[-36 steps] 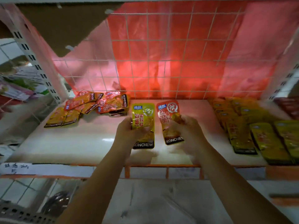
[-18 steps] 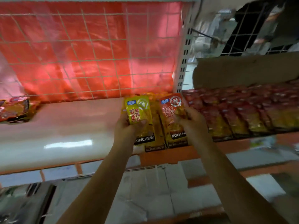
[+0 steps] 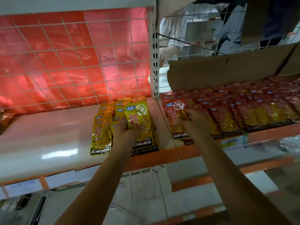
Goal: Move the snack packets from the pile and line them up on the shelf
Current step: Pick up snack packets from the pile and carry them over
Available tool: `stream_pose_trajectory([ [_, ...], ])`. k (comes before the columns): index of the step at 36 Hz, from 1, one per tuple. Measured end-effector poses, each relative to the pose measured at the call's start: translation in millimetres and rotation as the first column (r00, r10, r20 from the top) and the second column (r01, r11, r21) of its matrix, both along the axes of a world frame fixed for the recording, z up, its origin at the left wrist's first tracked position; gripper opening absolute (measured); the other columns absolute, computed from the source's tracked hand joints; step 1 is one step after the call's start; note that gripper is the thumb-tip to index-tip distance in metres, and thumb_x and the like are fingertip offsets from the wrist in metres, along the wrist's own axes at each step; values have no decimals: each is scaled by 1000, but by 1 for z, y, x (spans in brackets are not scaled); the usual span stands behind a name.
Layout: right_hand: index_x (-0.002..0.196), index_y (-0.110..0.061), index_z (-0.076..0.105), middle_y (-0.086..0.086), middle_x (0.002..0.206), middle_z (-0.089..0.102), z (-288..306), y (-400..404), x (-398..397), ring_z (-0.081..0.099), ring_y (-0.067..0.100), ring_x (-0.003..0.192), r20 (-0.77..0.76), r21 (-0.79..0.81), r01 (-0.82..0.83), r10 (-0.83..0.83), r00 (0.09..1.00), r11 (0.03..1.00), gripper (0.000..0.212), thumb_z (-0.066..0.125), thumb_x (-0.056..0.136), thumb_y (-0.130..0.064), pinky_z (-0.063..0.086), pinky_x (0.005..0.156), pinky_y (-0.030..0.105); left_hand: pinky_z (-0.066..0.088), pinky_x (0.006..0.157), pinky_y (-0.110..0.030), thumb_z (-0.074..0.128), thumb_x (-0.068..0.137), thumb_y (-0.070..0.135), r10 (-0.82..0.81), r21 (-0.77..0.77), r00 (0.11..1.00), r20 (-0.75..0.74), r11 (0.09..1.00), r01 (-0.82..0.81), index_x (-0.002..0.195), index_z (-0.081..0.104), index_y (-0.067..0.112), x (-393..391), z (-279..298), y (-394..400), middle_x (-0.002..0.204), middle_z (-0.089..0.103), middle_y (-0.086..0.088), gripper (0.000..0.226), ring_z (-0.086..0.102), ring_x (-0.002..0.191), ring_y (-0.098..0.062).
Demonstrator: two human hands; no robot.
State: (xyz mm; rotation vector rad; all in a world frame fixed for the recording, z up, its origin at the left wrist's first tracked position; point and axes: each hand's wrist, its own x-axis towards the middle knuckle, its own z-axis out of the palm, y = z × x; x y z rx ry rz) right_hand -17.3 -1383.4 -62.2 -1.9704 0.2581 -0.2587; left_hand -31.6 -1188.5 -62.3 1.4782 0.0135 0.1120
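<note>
My left hand (image 3: 128, 130) grips 1 yellow packet (image 3: 139, 120), my right hand (image 3: 193, 118) 1 red packet (image 3: 176, 117); I should lay each flat, square with its row.

Free: bare shelf (image 3: 40, 127) left of yellow packets (image 3: 101, 133). Blocked: wire grid (image 3: 73, 62) behind, upright post (image 3: 155, 62) betw. bays, red packets (image 3: 243, 111) filling right bay w/ cardboard (image 3: 227, 70) behind.

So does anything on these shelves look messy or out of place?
Mostly tidy. The yellow packets lie in neat overlapping rows, as do the red packets. Only the cardboard flap behind the red ones looks odd, bent and leaning over them.
</note>
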Motion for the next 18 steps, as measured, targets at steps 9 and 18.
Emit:
stream_pose_trajectory([
  [9, 137, -20, 44, 8, 131, 53, 1, 30, 58, 51, 24, 119, 91, -223, -75, 98, 991, 972, 55, 51, 87, 1, 46, 98, 37, 45, 61, -26, 65, 78, -6, 94, 15, 995, -20, 996, -93, 110, 61, 2, 14, -1, 8, 84, 66, -5, 33, 61, 74, -19],
  [18, 128, -2, 54, 18, 131, 51, 9, 56, 111, 49, 30, 121, -135, -666, -162, 96, 986, 728, 37, 45, 93, -9, 40, 97, 32, 50, 70, -33, 70, 68, 0, 129, 24, 991, 20, 991, -130, 87, 67, 21, 24, 2, 21, 78, 69, 5, 28, 62, 78, -17],
])
